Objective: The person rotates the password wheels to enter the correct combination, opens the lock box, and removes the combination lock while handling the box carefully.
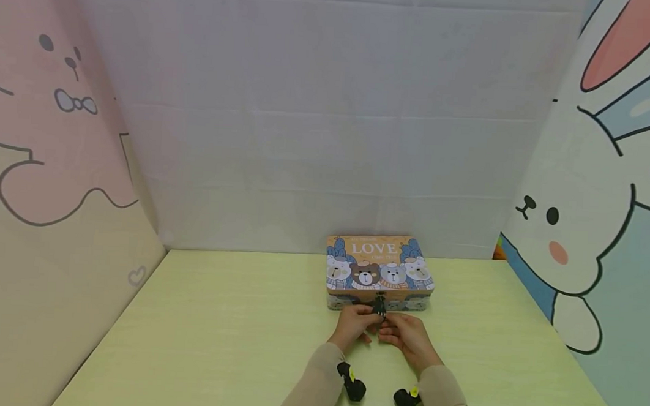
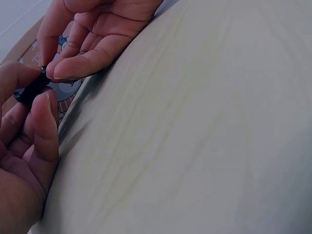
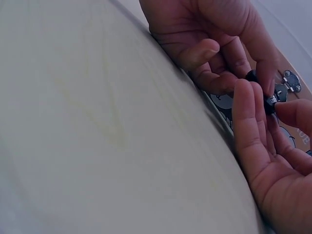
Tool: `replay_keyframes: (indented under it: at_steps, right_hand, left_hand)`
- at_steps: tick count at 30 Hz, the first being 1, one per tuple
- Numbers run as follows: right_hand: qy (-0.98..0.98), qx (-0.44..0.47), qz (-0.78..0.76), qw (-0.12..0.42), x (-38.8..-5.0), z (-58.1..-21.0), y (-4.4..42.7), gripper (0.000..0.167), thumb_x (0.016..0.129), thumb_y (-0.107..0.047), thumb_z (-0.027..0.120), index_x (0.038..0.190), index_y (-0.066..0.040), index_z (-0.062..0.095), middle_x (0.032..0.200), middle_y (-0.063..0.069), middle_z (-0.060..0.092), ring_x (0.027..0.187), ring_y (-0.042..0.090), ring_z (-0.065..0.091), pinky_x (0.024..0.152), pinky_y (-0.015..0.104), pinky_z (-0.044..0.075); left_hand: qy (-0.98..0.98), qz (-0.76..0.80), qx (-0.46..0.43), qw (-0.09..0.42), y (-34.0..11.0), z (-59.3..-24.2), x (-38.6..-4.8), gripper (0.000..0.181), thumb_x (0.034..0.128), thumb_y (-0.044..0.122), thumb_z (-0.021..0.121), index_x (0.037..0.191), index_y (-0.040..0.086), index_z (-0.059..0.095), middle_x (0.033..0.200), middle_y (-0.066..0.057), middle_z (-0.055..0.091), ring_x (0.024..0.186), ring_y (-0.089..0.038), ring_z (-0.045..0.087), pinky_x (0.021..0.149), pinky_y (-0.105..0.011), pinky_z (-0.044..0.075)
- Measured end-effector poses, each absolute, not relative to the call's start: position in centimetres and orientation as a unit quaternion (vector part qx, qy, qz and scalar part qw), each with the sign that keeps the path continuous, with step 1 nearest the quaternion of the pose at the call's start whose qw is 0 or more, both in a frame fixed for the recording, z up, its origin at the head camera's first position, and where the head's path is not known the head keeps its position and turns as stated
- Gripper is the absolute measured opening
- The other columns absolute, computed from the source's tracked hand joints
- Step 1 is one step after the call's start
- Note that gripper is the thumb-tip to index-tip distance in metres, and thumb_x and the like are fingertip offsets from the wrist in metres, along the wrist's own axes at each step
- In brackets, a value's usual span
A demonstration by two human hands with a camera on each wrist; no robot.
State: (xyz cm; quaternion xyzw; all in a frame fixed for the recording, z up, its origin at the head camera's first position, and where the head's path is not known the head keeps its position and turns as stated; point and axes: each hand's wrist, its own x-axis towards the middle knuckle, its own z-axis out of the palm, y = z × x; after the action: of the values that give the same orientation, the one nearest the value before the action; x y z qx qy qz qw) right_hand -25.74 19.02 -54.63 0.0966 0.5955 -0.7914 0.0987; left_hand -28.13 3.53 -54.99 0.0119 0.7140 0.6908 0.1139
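A tin box (image 1: 375, 248) printed with bears and the word LOVE stands at the back of the table. At the middle of its front is a metal latch (image 3: 292, 81), where a small black padlock (image 2: 32, 92) sits. My left hand (image 1: 353, 328) grips the padlock's body from the left between thumb and fingers. From the right, my right hand (image 1: 410, 341) pinches the padlock's other end with thumb and forefinger. Fingers cover much of the padlock, so its shackle is hard to make out.
The pale yellow table (image 1: 213, 332) reaches a white cloth backdrop (image 1: 318, 123) just behind the box. Printed cartoon panels flank both sides, with a rabbit (image 1: 582, 241) on the right one. Black wrist-worn devices (image 1: 355, 388) show at both sleeves.
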Motion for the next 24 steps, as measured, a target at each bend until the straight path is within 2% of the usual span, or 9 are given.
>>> replay_keyframes:
  at_steps: [5, 10, 18, 24]
  right_hand:
    - [0.592, 0.078, -0.796, 0.101, -25.71, -54.82, 19.15, 0.021, 0.104, -0.006, 0.048, 0.101, 0.007, 0.064, 0.082, 0.007, 0.063, 0.070, 0.013, 0.067, 0.068, 0.027, 0.061]
    - [0.592, 0.084, -0.795, 0.096, -25.60, -54.92, 19.03, 0.022, 0.103, -0.005, 0.048, 0.103, 0.010, 0.063, 0.082, 0.008, 0.063, 0.070, 0.014, 0.067, 0.068, 0.028, 0.061]
    - [0.598, 0.088, -0.790, 0.100, -25.65, -54.87, 19.04, 0.025, 0.104, -0.005, 0.045, 0.110, 0.014, 0.060, 0.083, 0.007, 0.064, 0.070, 0.013, 0.067, 0.069, 0.028, 0.061]
    - [0.599, 0.085, -0.790, 0.103, -25.87, -54.76, 19.26, 0.026, 0.105, -0.006, 0.045, 0.111, 0.013, 0.060, 0.084, 0.006, 0.064, 0.071, 0.013, 0.066, 0.069, 0.027, 0.061]
  left_hand:
    - [0.722, 0.683, 0.018, 0.107, 3.61, -54.84, -28.07, 0.022, 0.0874, 0.008, 0.074, 0.105, -0.006, 0.074, 0.069, -0.004, 0.068, 0.049, -0.007, 0.056, 0.038, -0.019, 0.048]
    - [0.721, 0.683, 0.019, 0.112, 3.61, -55.10, -28.19, 0.017, 0.0874, 0.009, 0.075, 0.100, -0.003, 0.076, 0.067, -0.003, 0.067, 0.046, -0.007, 0.055, 0.037, -0.019, 0.048]
    - [0.727, 0.678, 0.022, 0.110, 3.61, -55.59, -28.35, 0.024, 0.0879, 0.010, 0.075, 0.107, -0.005, 0.074, 0.072, -0.005, 0.070, 0.047, -0.007, 0.056, 0.038, -0.020, 0.049]
    - [0.727, 0.677, 0.012, 0.114, 3.68, -55.16, -28.39, 0.022, 0.0880, 0.011, 0.075, 0.105, -0.003, 0.075, 0.069, -0.004, 0.068, 0.046, -0.006, 0.055, 0.037, -0.019, 0.048]
